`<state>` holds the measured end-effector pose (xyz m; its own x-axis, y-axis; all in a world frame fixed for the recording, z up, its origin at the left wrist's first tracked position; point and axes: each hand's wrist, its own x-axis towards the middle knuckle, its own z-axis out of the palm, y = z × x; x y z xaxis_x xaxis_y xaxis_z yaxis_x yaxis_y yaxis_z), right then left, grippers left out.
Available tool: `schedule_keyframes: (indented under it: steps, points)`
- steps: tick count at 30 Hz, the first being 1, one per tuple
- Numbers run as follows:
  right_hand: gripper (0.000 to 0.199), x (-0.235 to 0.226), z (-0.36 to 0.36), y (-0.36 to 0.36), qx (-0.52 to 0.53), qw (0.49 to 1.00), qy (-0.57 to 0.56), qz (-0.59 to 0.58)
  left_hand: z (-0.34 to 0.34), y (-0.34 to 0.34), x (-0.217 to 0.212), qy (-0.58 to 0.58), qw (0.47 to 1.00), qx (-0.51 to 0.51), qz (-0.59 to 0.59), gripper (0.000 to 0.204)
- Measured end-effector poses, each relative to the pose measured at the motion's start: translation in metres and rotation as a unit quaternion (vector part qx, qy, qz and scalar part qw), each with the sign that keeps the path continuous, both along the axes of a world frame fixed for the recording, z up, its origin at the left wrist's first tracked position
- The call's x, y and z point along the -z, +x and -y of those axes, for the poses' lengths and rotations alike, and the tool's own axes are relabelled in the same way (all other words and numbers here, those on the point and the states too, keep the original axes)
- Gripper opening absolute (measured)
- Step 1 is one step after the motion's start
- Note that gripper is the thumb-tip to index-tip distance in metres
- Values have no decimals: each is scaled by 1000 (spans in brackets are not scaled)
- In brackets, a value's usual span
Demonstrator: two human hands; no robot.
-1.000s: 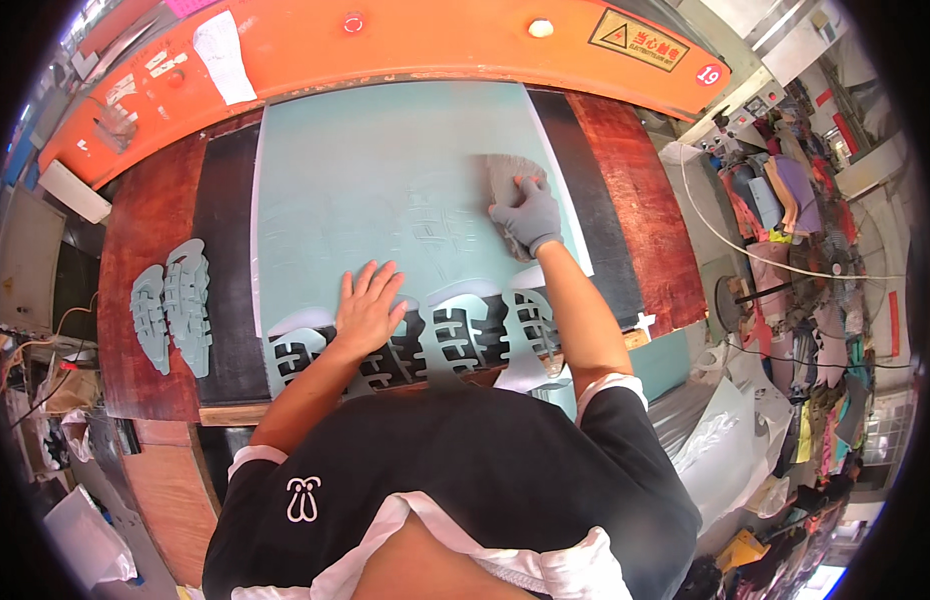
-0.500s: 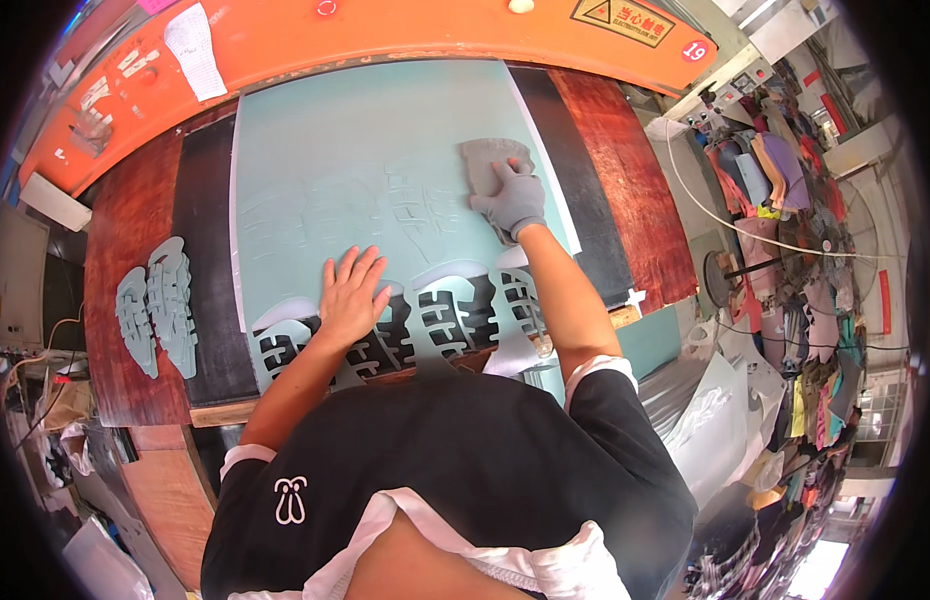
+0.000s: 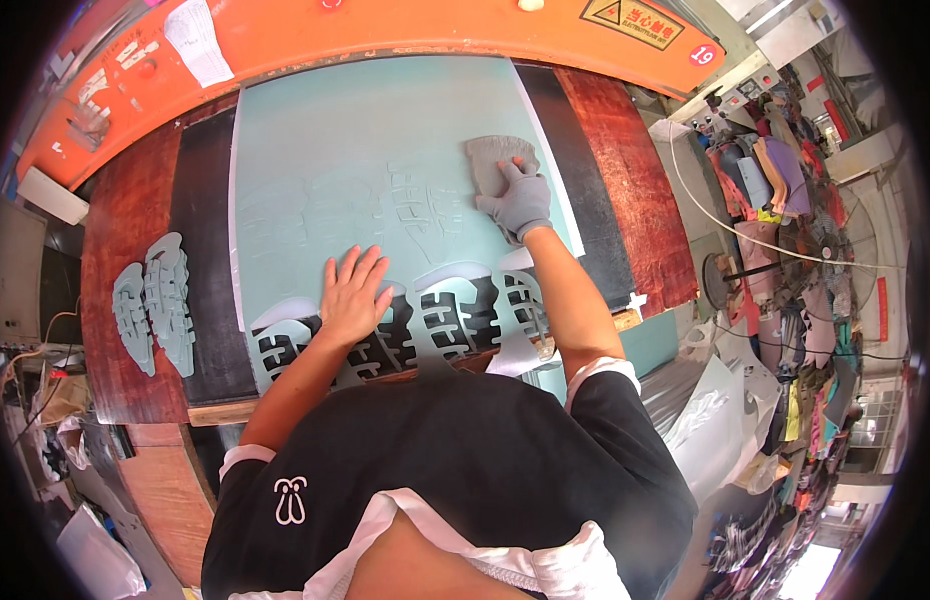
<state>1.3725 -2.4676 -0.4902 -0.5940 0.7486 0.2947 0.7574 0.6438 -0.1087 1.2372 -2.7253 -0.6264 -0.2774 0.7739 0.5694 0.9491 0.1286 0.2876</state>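
Observation:
My right hand [image 3: 522, 203], in a grey glove with some fingertips bare, grips a grey cutting die [image 3: 497, 152] lying on the right side of a pale teal sheet [image 3: 375, 120]. The die's underside is hidden. My left hand [image 3: 355, 292] is bare and lies flat on the sheet with its fingers spread, just above the cut-out part. Along the near edge, the sheet has a row of shoe-upper-shaped openings [image 3: 477, 315] with black showing through. Faint cut outlines [image 3: 410, 205] mark the sheet's middle. Cut teal pieces [image 3: 168, 305] lie in two piles at the left.
An orange machine beam [image 3: 385, 38] spans the far side. Under the sheet is a black board [image 3: 203, 200] on a reddish-brown table [image 3: 625, 150]. At the right hang a white cable [image 3: 730, 230] and many coloured scraps [image 3: 785, 180]. Clear plastic film [image 3: 700, 400] lies near right.
Both hands and the die stay in nearly the same place on the sheet. The whole view has shifted slightly.

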Motion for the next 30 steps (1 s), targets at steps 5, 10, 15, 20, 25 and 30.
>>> schedule_keyframes:
  steps: [5, 10, 15, 20, 25, 30]
  points:
    - [81, -1, -3, -3, -6, 1000, 2, 7, -3, -5, -5, -2, 1000, 0, 1, 46]
    - [78, 1, -21, 11, -64, 991, -27, -111, -5, -10, -7, -8, 1000, 3, 8, 46]
    - [66, 6, -41, 78, 2, 955, -45, -294, -6, -15, -10, -4, 1000, 2, 3, 44]
    - [49, 41, -8, 174, 111, 961, 27, -251, -7, -20, -9, 3, 1000, 7, 6, 44]
    - [23, 78, 35, 224, 84, 962, 118, -231, -10, -28, -11, 31, 999, 13, -14, 43]
    - [14, 84, 32, 215, 81, 947, 215, -224, -15, -35, -12, 51, 997, 11, -48, 42]
